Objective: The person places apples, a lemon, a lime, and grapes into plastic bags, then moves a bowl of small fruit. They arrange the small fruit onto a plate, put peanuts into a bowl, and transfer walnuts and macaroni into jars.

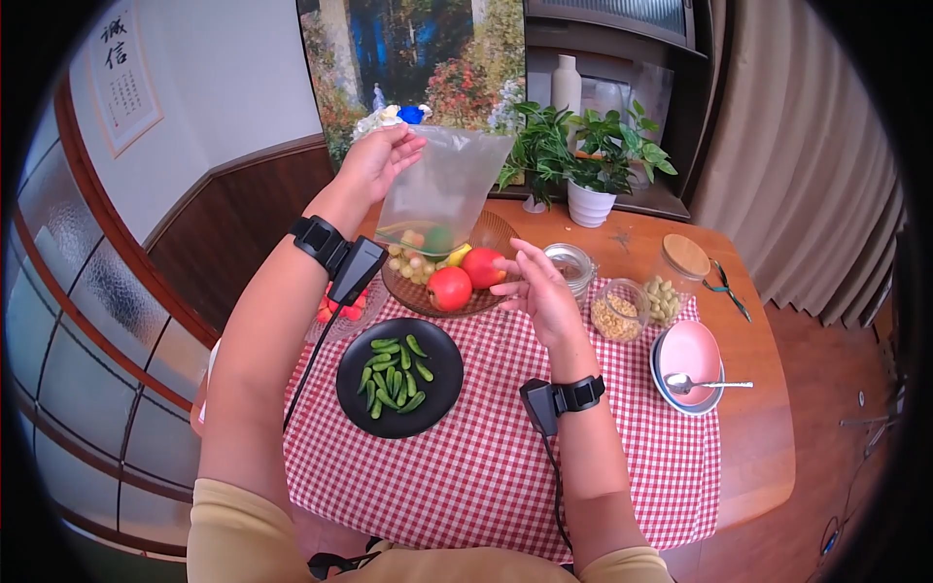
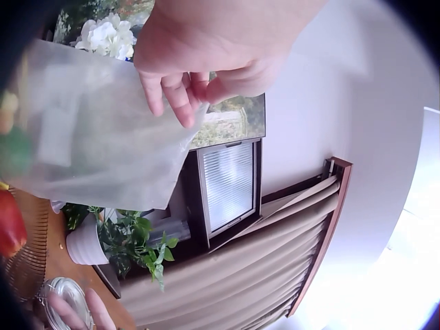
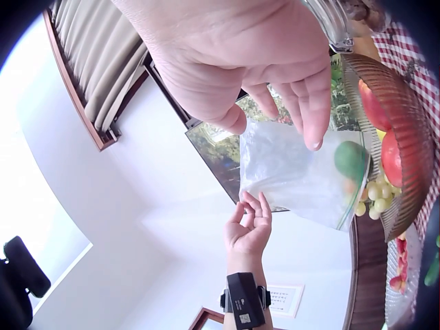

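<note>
My left hand (image 1: 379, 161) pinches a clear plastic zip bag (image 1: 447, 175) by its upper corner. The bag hangs spread out over an amber ribbed fruit bowl (image 1: 503, 238), its green-striped edge lowest, at the grapes (image 1: 406, 266). Through the film shows a rounded green fruit (image 3: 350, 161). Two red fruits (image 1: 449, 289) lie in the bowl's near side, with something yellow beside them. My right hand (image 1: 546, 296) is raised at the bowl's right side, fingers spread and holding nothing; in the right wrist view it overlaps the bag.
A black plate (image 1: 437, 413) of small green cucumbers (image 1: 391, 373) lies on the checked cloth (image 1: 505, 428). To the right are glass jars (image 1: 619, 311), stacked bowls (image 1: 692, 355) with a spoon (image 1: 685, 384), and green-handled scissors (image 1: 724, 288). A potted plant (image 1: 591, 204) stands behind.
</note>
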